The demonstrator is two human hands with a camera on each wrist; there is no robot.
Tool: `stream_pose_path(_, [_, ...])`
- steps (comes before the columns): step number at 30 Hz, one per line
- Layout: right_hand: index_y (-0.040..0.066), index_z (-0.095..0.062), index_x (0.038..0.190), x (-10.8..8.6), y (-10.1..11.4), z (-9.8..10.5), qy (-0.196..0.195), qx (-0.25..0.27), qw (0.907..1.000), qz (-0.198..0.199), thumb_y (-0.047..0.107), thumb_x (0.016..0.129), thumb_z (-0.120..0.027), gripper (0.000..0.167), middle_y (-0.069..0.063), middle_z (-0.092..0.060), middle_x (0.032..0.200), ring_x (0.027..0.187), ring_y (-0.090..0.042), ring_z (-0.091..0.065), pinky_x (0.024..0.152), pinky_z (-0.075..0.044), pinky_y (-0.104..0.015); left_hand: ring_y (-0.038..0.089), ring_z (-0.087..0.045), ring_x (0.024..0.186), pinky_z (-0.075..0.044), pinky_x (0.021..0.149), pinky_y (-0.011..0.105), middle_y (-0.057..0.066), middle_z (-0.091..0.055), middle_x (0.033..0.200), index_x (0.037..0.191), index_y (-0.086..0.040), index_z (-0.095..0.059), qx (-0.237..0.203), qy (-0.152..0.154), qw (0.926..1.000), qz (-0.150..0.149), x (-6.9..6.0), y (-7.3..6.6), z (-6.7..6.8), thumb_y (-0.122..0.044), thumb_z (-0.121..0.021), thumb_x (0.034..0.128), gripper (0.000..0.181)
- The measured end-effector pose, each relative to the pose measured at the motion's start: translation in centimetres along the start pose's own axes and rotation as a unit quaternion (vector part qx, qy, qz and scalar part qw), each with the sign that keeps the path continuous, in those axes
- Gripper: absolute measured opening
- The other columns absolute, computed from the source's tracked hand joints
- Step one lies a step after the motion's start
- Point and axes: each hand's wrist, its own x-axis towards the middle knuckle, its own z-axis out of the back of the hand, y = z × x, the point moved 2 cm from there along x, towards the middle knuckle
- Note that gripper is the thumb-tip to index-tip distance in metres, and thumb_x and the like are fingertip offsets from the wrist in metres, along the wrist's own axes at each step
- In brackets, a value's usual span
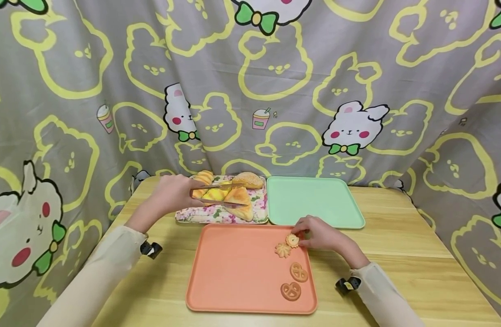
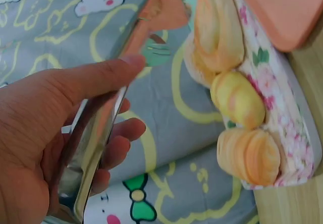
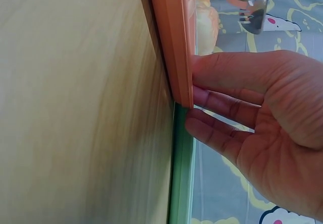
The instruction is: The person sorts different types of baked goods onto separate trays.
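My left hand (image 1: 170,193) grips metal tongs (image 1: 218,186), their two arms spread above the floral tray (image 1: 189,215). In the left wrist view the thumb lies along one arm of the tongs (image 2: 96,138), with nothing visibly clamped between them. Below are a triangular bread (image 1: 239,202), a seeded bun (image 1: 248,180), a yellow bread (image 1: 215,195) and a ridged roll (image 2: 248,156). At the orange tray's (image 1: 234,272) far right corner, my right hand (image 1: 320,234) pinches a round cookie (image 1: 292,240); the right wrist view hides that contact. A flower-shaped cookie (image 1: 282,250) lies beside it.
Two pretzel-shaped cookies (image 1: 298,272) lie nearer the front on the orange tray. A green tray (image 1: 311,200) stands behind it, right of the floral one. All sit on a wooden table (image 1: 397,254) against a patterned curtain (image 1: 275,91).
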Motion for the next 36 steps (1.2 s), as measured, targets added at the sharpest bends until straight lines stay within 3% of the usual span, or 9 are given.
stream_pose_path(6, [0.005,-0.078,0.11,-0.1,-0.1,0.1,0.003,0.009,0.9999,-0.008,0.005,0.084,-0.081,0.026,-0.006,-0.074,0.102,0.09,-0.02,-0.065,0.079,-0.054,-0.034,0.004,-0.051,0.055,-0.036,0.048,0.027,-0.013,-0.061,0.063,0.122,-0.021,-0.076,-0.055,0.015,0.9974,-0.045,0.2,-2.2,-0.5,-0.053,-0.082,0.0802,0.053])
stream_pose_path(13, [0.007,-0.078,0.11,0.0,-0.6,0.1,0.006,0.033,0.9994,-0.01,0.004,0.085,-0.08,0.026,-0.005,-0.074,0.101,0.089,-0.017,-0.064,0.077,-0.056,-0.033,0.001,-0.045,0.054,-0.035,0.048,0.026,-0.015,-0.054,0.06,0.109,-0.026,-0.077,-0.049,-0.002,0.9919,-0.117,0.4,-4.8,-1.4,-0.058,-0.082,0.0778,0.045])
stream_pose_path(19, [0.006,-0.078,0.112,-0.1,-0.6,0.3,0.015,0.045,0.9987,-0.018,0.005,0.085,-0.08,0.028,-0.006,-0.075,0.103,0.092,-0.019,-0.066,0.08,-0.057,-0.034,0.0,-0.043,0.052,-0.033,0.047,0.024,-0.016,-0.054,0.06,0.111,-0.024,-0.077,-0.044,0.019,0.9867,-0.155,0.3,-7.1,-2.2,-0.059,-0.081,0.0778,0.048])
stream_pose_path(24, [0.005,-0.077,0.113,-0.1,-0.3,0.5,0.025,0.041,0.9985,-0.027,0.007,0.084,-0.081,0.029,-0.006,-0.075,0.102,0.091,-0.021,-0.066,0.079,-0.055,-0.033,0.001,-0.045,0.053,-0.037,0.05,0.027,-0.016,-0.058,0.063,0.106,-0.025,-0.077,-0.041,0.045,0.9843,-0.165,0.4,-8.5,-2.9,-0.056,-0.083,0.0772,0.043])
stream_pose_path(30, [0.006,-0.077,0.111,0.0,-0.1,0.6,0.028,0.038,0.9983,-0.034,0.007,0.083,-0.083,0.029,-0.007,-0.074,0.103,0.093,-0.021,-0.067,0.081,-0.056,-0.034,0.004,-0.051,0.061,-0.039,0.052,0.03,-0.011,-0.072,0.079,0.116,-0.026,-0.076,-0.049,0.073,0.9817,-0.169,0.7,-9.7,-3.6,-0.052,-0.085,0.0767,0.047])
stream_pose_path(32, [0.006,-0.077,0.111,-0.1,-0.1,0.6,0.03,0.04,0.9981,-0.037,0.007,0.083,-0.083,0.028,-0.007,-0.073,0.104,0.093,-0.021,-0.067,0.081,-0.056,-0.035,0.005,-0.053,0.062,-0.04,0.051,0.031,-0.009,-0.074,0.083,0.112,-0.026,-0.076,-0.049,0.072,0.9808,-0.175,0.8,-10.0,-3.7,-0.051,-0.085,0.0764,0.045])
stream_pose_path(36, [0.005,-0.076,0.111,-0.2,-0.2,0.6,0.03,0.046,0.9979,-0.034,0.007,0.084,-0.082,0.028,-0.008,-0.073,0.104,0.093,-0.023,-0.067,0.08,-0.057,-0.037,0.005,-0.052,0.061,-0.038,0.05,0.03,-0.012,-0.068,0.076,0.1,-0.027,-0.074,-0.044,0.071,0.98,-0.18,1.1,-10.7,-3.9,-0.052,-0.085,0.077,0.036])
